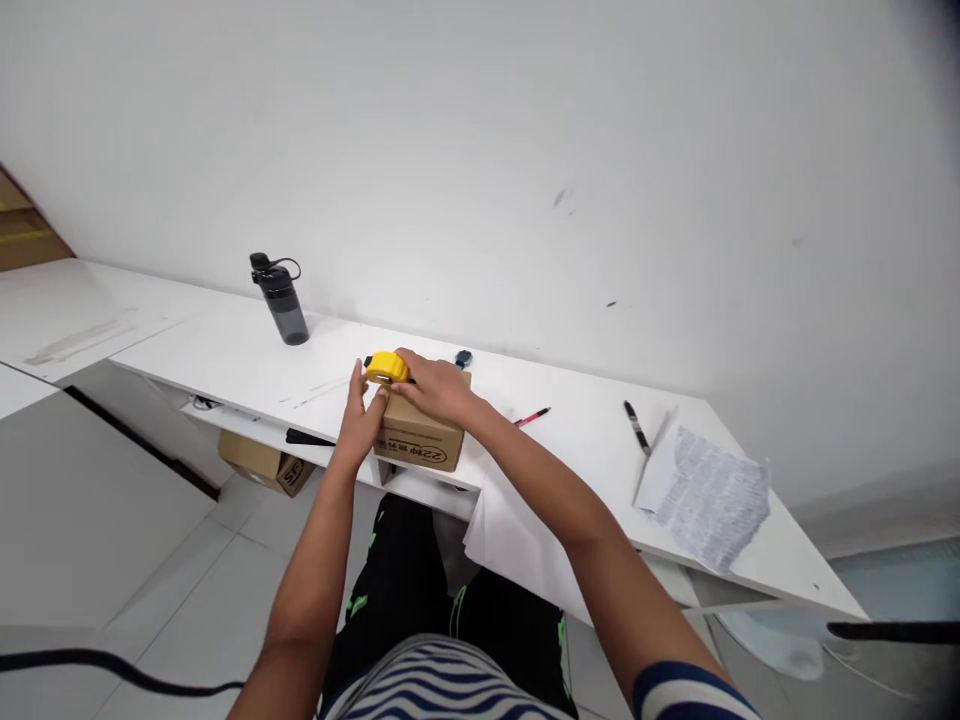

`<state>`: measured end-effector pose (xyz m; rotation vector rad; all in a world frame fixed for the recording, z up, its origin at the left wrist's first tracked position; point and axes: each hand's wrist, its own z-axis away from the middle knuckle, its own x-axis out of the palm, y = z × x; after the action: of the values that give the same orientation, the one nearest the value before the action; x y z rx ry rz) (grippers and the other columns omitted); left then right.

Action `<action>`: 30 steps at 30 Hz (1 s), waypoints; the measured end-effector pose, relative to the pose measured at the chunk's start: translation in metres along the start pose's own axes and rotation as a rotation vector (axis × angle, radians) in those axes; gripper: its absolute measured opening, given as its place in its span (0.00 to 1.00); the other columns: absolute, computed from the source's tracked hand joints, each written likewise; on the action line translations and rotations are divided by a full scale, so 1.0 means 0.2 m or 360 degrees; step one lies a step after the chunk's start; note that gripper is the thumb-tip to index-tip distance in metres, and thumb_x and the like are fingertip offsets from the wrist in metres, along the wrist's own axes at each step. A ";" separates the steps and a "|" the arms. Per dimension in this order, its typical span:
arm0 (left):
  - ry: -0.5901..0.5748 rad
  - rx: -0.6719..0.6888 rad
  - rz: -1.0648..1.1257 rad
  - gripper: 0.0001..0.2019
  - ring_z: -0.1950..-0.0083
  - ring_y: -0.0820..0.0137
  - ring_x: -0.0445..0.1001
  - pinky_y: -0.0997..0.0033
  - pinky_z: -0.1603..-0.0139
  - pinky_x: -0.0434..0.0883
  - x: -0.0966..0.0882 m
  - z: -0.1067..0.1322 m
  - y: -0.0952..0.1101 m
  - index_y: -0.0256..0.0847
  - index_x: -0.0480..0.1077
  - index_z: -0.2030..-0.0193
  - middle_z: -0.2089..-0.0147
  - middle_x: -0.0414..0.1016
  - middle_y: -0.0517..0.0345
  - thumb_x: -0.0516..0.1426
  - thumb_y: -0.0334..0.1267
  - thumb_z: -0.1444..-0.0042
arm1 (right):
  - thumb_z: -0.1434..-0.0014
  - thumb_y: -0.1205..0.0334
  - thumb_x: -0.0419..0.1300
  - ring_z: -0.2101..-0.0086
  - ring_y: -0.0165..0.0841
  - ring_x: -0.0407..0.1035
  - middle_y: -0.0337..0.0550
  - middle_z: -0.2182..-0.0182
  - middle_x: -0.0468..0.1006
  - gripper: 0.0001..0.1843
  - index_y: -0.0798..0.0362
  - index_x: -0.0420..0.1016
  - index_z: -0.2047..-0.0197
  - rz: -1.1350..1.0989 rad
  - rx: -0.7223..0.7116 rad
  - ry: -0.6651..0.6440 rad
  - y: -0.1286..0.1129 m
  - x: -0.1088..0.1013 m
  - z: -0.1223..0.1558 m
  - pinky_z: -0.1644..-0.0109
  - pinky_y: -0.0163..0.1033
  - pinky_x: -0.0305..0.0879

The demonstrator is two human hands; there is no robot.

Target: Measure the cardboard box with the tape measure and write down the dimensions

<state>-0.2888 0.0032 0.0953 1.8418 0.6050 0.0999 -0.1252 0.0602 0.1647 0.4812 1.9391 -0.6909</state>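
Observation:
My right hand (433, 388) is closed around a yellow tape measure (386, 367) with black parts, held over the top left of a small cardboard box (420, 430). My left hand (361, 420) is at the box's left side, its thumb and fingers apart. The left thumb tip is just below the tape measure; whether it touches the tape or the box edge I cannot tell. Dark printing runs along the box's front face. My right hand hides part of the box top, and no length of blade can be made out clearly.
On the white desk (577, 440) stand a dark water bottle (287, 308) and, behind the box, a small dark blue object (463, 357). Rightward lie a red pen (532, 416), a black marker (637, 427) and crumpled paper (709, 495). Another carton (259, 460) is below the desk.

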 end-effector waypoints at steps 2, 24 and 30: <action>0.0281 0.0227 -0.0232 0.36 0.28 0.55 0.55 0.50 0.29 0.53 -0.02 0.06 0.06 0.46 0.52 0.29 0.29 0.57 0.46 0.58 0.46 0.42 | 0.33 0.49 0.51 0.56 0.44 0.73 0.52 0.47 0.76 0.26 0.52 0.59 0.36 -0.0020 -0.0024 0.0125 -0.02 0.01 0.03 0.56 0.44 0.66; -0.1535 0.0543 -0.0531 0.28 0.32 0.56 0.64 0.50 0.27 0.49 0.60 0.43 0.07 0.42 0.72 0.44 0.40 0.73 0.50 0.59 0.58 0.46 | 0.35 0.67 0.47 0.62 0.41 0.74 0.55 0.51 0.76 0.25 0.51 0.62 0.36 0.0512 0.0978 -0.0294 0.92 0.04 0.75 0.61 0.41 0.64; -0.1464 0.0270 -0.0585 0.28 0.29 0.53 0.58 0.50 0.31 0.58 0.64 0.45 0.00 0.44 0.71 0.42 0.35 0.69 0.52 0.57 0.58 0.45 | 0.32 0.62 0.45 0.64 0.36 0.71 0.49 0.59 0.77 0.15 0.51 0.65 0.45 0.0365 0.0952 -0.0050 0.94 0.06 0.72 0.62 0.38 0.60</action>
<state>-0.1455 -0.0168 0.0346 1.6683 0.2786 -1.0126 0.0790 0.1100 0.0531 1.0334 1.5918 -1.1177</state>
